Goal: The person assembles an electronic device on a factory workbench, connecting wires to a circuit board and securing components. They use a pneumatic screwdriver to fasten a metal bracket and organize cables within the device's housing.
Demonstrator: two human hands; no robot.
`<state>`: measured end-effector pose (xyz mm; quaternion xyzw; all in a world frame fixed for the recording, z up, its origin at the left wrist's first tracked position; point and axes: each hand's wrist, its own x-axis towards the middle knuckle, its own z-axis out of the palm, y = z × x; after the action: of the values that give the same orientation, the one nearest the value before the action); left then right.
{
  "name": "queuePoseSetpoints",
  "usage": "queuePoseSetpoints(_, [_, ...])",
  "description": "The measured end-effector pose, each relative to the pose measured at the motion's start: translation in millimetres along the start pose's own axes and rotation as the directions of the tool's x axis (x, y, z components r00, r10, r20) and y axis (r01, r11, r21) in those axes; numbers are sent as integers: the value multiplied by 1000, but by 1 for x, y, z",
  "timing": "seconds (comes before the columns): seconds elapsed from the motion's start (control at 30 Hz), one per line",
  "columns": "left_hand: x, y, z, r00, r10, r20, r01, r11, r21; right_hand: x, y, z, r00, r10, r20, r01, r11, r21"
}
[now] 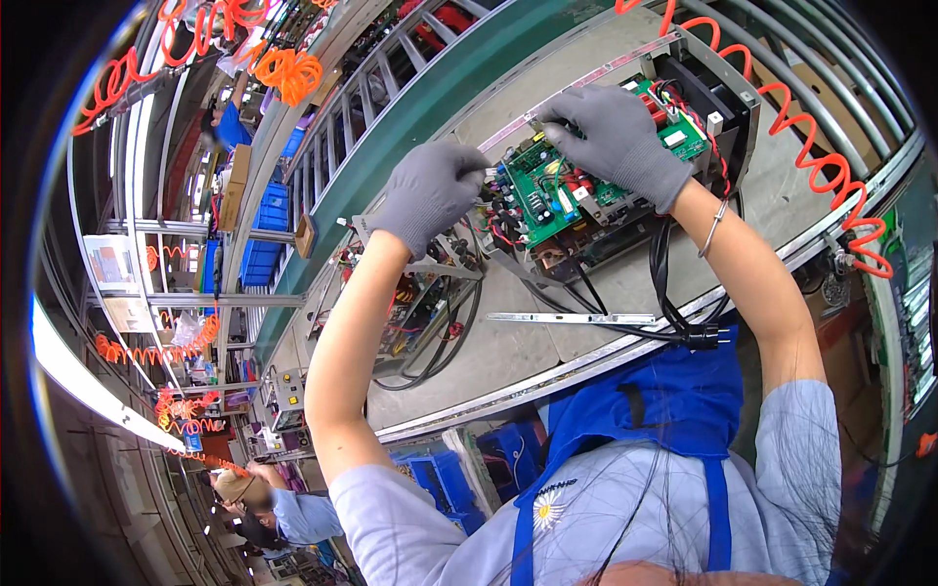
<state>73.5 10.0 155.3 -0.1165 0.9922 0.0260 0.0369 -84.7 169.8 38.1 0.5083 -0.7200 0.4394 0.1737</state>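
Observation:
Both hands wear grey gloves and reach over an open-framed electrical unit with a green circuit board (pixel 537 190) and a black fan end (pixel 696 90). My left hand (pixel 430 190) is at the unit's left end, fingers curled with thumb and fingertips together; what they pinch, if anything, is hidden. My right hand (pixel 611 137) bends over the far edge of the board, by a metal frame rail (pixel 601 73). Its fingers are curled down, and I cannot make out what is in them. Black cables hang from the unit to a power plug (pixel 705 337) near the bench edge.
A second open unit (pixel 420 303) with loose cables lies left on the grey bench (pixel 532 363). A thin metal strip (pixel 576 318) lies near the front edge. Coiled orange air hoses (pixel 816 146) hang right. Blue bins (pixel 269 230) stand left; a co-worker (pixel 293 513) is at the lower left.

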Motion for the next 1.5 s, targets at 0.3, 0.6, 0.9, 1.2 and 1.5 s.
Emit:
queuePoseSetpoints(0.3, [22, 22, -7, 940, -18, 340, -37, 987, 155, 1, -3, -3, 999, 23, 31, -23, 1000, 13])
queuePoseSetpoints(0.6, [20, 24, -4, 948, -171, 270, 127, 977, 173, 1, -2, -6, 999, 0, 47, 0, 1000, -7])
queuePoseSetpoints(0.9, [20, 21, -12, 917, -164, 364, 143, 986, 83, 1, -1, -3, 999, 7, 52, -6, 1000, -23])
queuePoseSetpoints(1.2, [30, 23, -6, 908, -127, 400, 58, 982, 180, 1, -2, -4, 998, 18, 63, -16, 1000, -23])
queuePoseSetpoints(1.5, [31, 26, 0, 923, -148, 354, 47, 959, 279, 1, 0, -4, 999, -12, 38, 13, 1000, -18])
